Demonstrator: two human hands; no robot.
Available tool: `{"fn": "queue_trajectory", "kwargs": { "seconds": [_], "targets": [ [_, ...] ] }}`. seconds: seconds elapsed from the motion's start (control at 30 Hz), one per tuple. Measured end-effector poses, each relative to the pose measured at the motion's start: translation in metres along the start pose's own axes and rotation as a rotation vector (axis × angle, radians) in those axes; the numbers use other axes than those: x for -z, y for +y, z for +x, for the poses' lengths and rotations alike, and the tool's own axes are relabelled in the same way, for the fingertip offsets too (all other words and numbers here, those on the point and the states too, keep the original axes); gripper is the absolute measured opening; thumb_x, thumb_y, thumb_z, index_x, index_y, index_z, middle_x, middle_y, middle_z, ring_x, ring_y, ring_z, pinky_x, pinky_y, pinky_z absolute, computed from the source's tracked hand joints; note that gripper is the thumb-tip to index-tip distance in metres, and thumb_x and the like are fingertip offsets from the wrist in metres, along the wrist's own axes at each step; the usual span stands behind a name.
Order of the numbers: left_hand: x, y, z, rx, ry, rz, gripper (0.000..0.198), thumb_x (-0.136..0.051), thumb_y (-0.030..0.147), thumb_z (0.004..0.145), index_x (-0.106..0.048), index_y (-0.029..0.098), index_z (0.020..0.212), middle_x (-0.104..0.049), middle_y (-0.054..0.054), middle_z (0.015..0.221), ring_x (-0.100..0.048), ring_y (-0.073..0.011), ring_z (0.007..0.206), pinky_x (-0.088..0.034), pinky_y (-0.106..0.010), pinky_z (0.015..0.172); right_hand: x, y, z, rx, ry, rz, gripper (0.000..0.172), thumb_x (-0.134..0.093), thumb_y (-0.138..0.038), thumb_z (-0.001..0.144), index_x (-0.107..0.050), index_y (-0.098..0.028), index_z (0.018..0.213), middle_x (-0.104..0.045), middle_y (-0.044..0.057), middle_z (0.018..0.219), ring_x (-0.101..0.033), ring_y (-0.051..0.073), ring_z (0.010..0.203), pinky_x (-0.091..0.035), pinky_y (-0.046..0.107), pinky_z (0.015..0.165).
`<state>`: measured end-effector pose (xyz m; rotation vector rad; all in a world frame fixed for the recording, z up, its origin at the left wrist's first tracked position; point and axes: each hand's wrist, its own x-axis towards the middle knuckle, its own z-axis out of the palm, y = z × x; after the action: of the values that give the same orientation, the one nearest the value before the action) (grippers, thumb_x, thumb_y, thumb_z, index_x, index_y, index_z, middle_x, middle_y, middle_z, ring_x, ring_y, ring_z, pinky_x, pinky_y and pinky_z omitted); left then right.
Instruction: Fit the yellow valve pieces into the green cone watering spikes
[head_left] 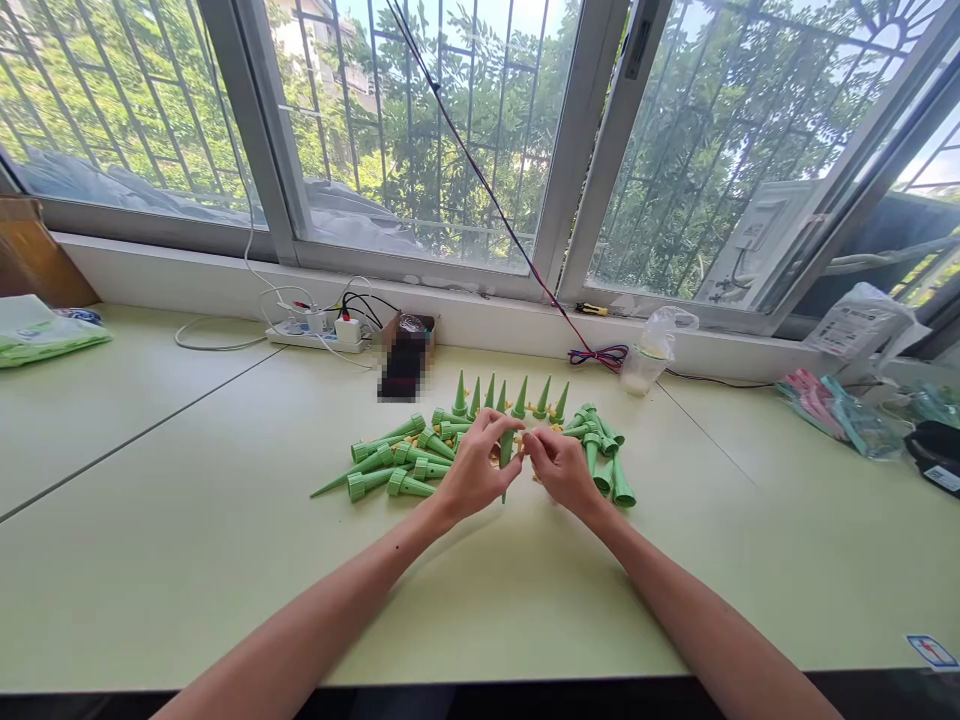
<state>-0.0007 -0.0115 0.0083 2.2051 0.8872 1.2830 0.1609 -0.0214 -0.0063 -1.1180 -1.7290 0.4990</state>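
Note:
My left hand (pixel 478 465) is closed around a green plastic watering spike (pixel 507 448), which points tip-down between thumb and fingers. At its side, the fingertips of my right hand (pixel 561 466) pinch a small yellow piece, apparently a valve (pixel 520 442), touching or close to the spike; whether it sits in the spike I cannot tell. Behind both hands, several green spikes (pixel 519 402) stand tip-up in a row with yellow valves on their sides. Loose spikes (pixel 367 482) lie left of my left hand, and another heap of spikes (pixel 604 440) lies beside my right hand.
A power strip (pixel 315 338) with plugs and cables lies along the windowsill, next to a small box (pixel 420 335). Farther right are a coiled red-and-blue cable (pixel 600 357), a plastic cup with a bag (pixel 646 362) and packaged items (pixel 844 410). A green packet (pixel 49 335) lies far left.

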Motion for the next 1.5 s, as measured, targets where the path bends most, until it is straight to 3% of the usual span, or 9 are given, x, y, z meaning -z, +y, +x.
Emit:
{"fn": "queue_trajectory", "kwargs": {
  "seconds": [0.33, 0.77, 1.07, 1.3, 1.5],
  "targets": [
    [0.0006, 0.0013, 0.0, -0.017, -0.014, 0.006, 0.03, -0.059, 0.013, 0.077, -0.058, 0.021, 0.106, -0.049, -0.003, 0.101, -0.054, -0.0104, 0.077, -0.055, -0.024, 0.068, -0.0009, 0.0011, 0.0018, 0.004, 0.003, 0.001, 0.05, -0.039, -0.048, 0.096, -0.047, -0.018, 0.057, -0.045, -0.002, 0.049, -0.039, 0.01, 0.045, -0.031, 0.024, 0.048],
    [0.0002, -0.0002, 0.0007, 0.018, 0.022, -0.012, 0.032, -0.058, 0.012, 0.076, -0.059, 0.022, 0.106, -0.049, -0.003, 0.1, -0.055, -0.0095, 0.074, -0.055, -0.023, 0.065, 0.0014, 0.0005, 0.0006, 0.002, -0.107, -0.001, 0.042, -0.045, -0.047, 0.094, -0.045, -0.019, 0.062, -0.045, -0.004, 0.048, -0.039, 0.01, 0.043, -0.031, 0.024, 0.045],
    [0.0013, 0.0014, 0.0004, 0.006, -0.004, -0.013, 0.028, -0.058, 0.014, 0.078, -0.058, 0.021, 0.105, -0.049, -0.003, 0.101, -0.054, -0.0096, 0.074, -0.056, -0.023, 0.067, -0.0013, 0.0048, 0.0022, -0.051, -0.068, 0.001, 0.055, -0.035, -0.053, 0.096, -0.05, -0.018, 0.056, -0.046, -0.002, 0.045, -0.042, 0.01, 0.041, -0.033, 0.024, 0.045],
    [0.0008, 0.0009, 0.0009, 0.012, 0.027, -0.012, 0.028, -0.059, 0.015, 0.078, -0.059, 0.021, 0.106, -0.049, -0.004, 0.099, -0.055, -0.0102, 0.074, -0.056, -0.023, 0.065, 0.0019, -0.0018, -0.0007, -0.015, -0.03, 0.043, 0.03, -0.049, -0.046, 0.092, -0.059, -0.018, 0.086, -0.057, -0.001, 0.061, -0.048, 0.011, 0.048, -0.038, 0.024, 0.048],
    [0.0001, -0.0003, -0.0002, -0.012, 0.018, 0.003, 0.029, -0.058, 0.013, 0.077, -0.059, 0.021, 0.105, -0.049, -0.003, 0.1, -0.055, -0.0087, 0.071, -0.056, -0.023, 0.066, 0.0012, -0.0005, -0.0007, -0.011, -0.033, 0.059, 0.033, -0.047, -0.045, 0.094, -0.055, -0.019, 0.074, -0.052, -0.002, 0.055, -0.045, 0.011, 0.046, -0.038, 0.024, 0.048]
  ]
}}
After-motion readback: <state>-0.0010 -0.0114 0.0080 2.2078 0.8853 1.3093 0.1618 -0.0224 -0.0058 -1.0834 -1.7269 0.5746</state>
